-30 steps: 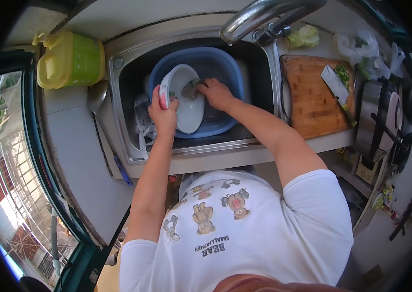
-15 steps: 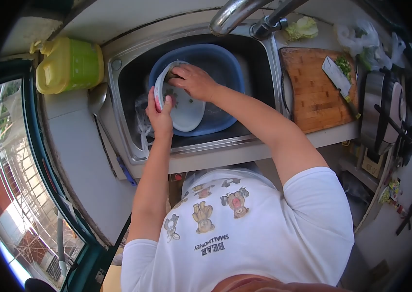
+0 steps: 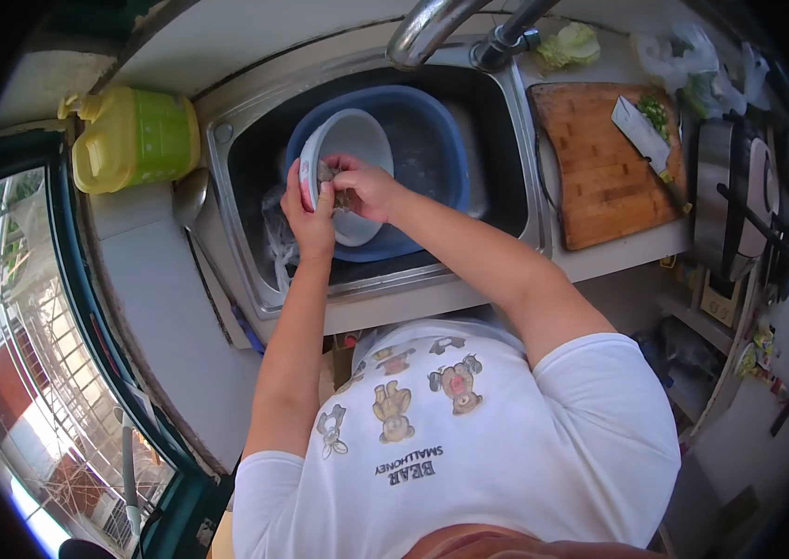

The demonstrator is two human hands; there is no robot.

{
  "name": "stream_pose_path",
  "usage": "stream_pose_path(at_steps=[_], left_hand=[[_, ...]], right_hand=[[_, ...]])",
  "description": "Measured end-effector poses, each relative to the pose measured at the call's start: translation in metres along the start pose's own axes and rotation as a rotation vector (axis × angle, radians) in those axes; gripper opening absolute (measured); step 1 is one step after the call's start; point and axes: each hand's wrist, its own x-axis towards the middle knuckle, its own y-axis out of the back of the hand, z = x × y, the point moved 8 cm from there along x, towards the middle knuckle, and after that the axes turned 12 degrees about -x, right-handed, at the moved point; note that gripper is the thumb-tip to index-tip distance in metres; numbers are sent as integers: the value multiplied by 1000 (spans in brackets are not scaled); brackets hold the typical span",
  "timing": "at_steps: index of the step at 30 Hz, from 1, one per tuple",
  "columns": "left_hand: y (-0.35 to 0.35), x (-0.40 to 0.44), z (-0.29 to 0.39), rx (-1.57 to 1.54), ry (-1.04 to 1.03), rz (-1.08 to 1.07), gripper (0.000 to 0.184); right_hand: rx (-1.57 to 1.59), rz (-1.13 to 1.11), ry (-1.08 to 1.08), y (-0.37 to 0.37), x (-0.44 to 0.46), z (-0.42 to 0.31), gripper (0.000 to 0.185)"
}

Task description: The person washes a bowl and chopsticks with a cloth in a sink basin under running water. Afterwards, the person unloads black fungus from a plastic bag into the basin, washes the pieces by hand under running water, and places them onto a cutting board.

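A white bowl (image 3: 353,140) with a coloured pattern on its outer side is held tilted over the blue plastic basin (image 3: 443,126) in the sink. My left hand (image 3: 309,222) grips its near-left rim, thumb toward the inside. Close to the left thumb, my right hand (image 3: 368,189) is closed on a crumpled grey-brown cloth or scrubber (image 3: 339,197), pressed at the bowl's rim. My fingers hide much of this crumpled piece, and I cannot tell its exact kind. Water appears to lie in the basin.
The metal sink (image 3: 530,177) surrounds the basin, with a faucet (image 3: 427,33) above. On the right, a cutting board (image 3: 590,177) bears a knife (image 3: 641,135) and chopped greens (image 3: 652,114). A yellow-green jug (image 3: 138,140) and a ladle (image 3: 191,197) are on the left.
My right hand has moved from the bowl's far rim down toward my left hand, bringing the crumpled cloth or scrubber along. The bowl has turned, showing more of its inside.
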Motion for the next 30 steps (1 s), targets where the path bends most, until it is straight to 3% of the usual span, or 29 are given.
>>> stream_pose_path(at_steps=[3,6,7,10,12,14,15,18,19,21,24,27,30], left_hand=[[-5,-3,3,-262,103,12,55],[-16,-4,9,-390,178,-11,52],[-17,-1,7,-438,197,-9,52],[-18,9,19,-627,265,10,47],[-20,11,40,-675,230,-9,47],[-20,6,36,-341,169,-29,49],[-22,3,24,-311,160,-18,50],[-39,-8,25,-376,246,-47,50],[-42,-9,28,-340,257,-55,50],[-45,-11,32,-264,283,-72,50],[-28,-1,-2,-336,404,13,51],[-15,1,-28,-558,697,121,52],[-13,1,-44,-671,836,126,54]], right_hand=[[474,196,235,6,6,-47,19],[404,280,273,3,6,-45,16],[254,292,177,-8,-2,-39,18],[-662,126,124,-20,-23,-12,12],[-1259,46,257,-13,-42,-22,16],[-1926,34,269,23,-55,-30,18],[-1954,98,238,38,-50,-35,19],[-1810,642,621,53,-36,-66,20],[-1550,647,574,63,-22,-60,21],[-1028,637,465,78,2,-39,26],[-314,30,186,8,-11,-10,36],[-1481,-157,492,-49,-57,-30,43],[-1519,138,237,-28,-52,-18,49]])
